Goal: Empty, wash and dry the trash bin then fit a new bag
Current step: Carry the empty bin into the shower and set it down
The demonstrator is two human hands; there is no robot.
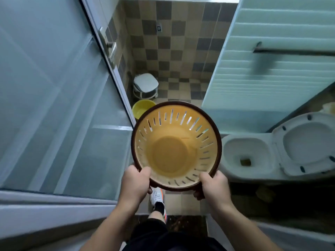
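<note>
yellow round slotted plastic trash bin [172, 154] with dark rim, gripped at its near edge by both hands: left hand [135, 180], right hand [214, 183].

Trash bin [175, 147] held in front of me, mouth up toward me, above the floor [181, 89]. My left grip [135, 180] holds its near-left rim, my right grip [213, 182] its near-right rim. Toilet [248, 156] just right of the bin, seat raised. Basin [140, 110] on the floor beyond the bin's far-left edge; stool [146, 84] farther behind that. Glass door [54, 87] left of the bin. My shoe [156, 194] below its near edge.
</note>
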